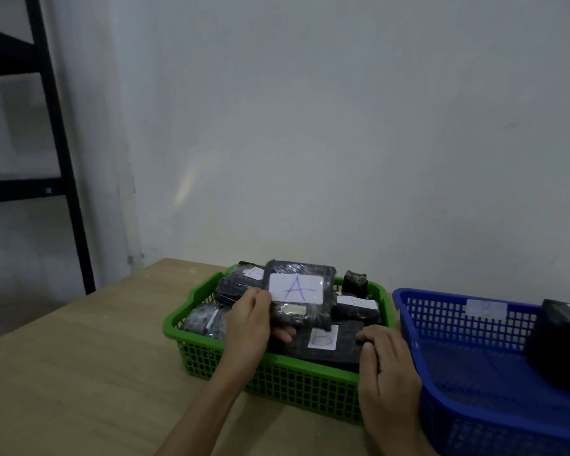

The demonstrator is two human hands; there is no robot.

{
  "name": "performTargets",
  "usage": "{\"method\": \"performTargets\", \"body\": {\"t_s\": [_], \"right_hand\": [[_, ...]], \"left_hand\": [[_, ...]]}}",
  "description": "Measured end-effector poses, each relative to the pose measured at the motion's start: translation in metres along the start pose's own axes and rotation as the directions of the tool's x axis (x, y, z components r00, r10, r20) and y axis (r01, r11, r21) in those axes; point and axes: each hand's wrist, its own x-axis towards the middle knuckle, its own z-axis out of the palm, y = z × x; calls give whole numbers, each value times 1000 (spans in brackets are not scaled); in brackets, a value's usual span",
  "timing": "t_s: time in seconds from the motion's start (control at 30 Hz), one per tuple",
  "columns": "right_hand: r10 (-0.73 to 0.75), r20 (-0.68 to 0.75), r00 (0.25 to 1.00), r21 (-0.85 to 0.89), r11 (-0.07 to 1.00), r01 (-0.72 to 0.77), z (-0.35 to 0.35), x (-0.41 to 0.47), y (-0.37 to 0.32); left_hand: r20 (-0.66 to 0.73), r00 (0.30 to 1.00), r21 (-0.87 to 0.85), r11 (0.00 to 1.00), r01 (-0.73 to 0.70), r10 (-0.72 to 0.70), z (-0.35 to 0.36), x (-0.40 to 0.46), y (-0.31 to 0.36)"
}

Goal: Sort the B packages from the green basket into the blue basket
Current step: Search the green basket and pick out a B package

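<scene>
The green basket (278,381) stands mid-table, full of several black wrapped packages with white labels. My left hand (249,324) grips a black package marked A (298,292) and holds it tilted up above the pile. Below it lies a flat package marked B (323,340) at the basket's front right; my right hand (387,366) rests on its right end, fingers curled over the edge. Another small B-labelled package (356,306) lies behind. The blue basket (474,409) sits to the right and holds one black package (560,347) at its far right.
Both baskets rest on a light wooden table (79,373) against a pale wall. A black metal shelf frame (56,143) stands at the left behind the table's corner. A white label (486,309) is stuck on the blue basket's back wall.
</scene>
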Motion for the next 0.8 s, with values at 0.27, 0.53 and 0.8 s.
{"method": "performTargets", "body": {"t_s": [0.27,0.53,0.8], "right_hand": [[1,18,1000,-49,999,0,1,0,2],[142,244,959,-208,974,-91,-8,16,-14],[124,363,924,-248,968,-32,1,69,-30]], "left_hand": [[113,993,-22,999,32,-30,-2,0,0],[180,984,-95,995,16,1,-6,5,-2],[-80,995,-162,985,-67,55,-6,75,33]]}}
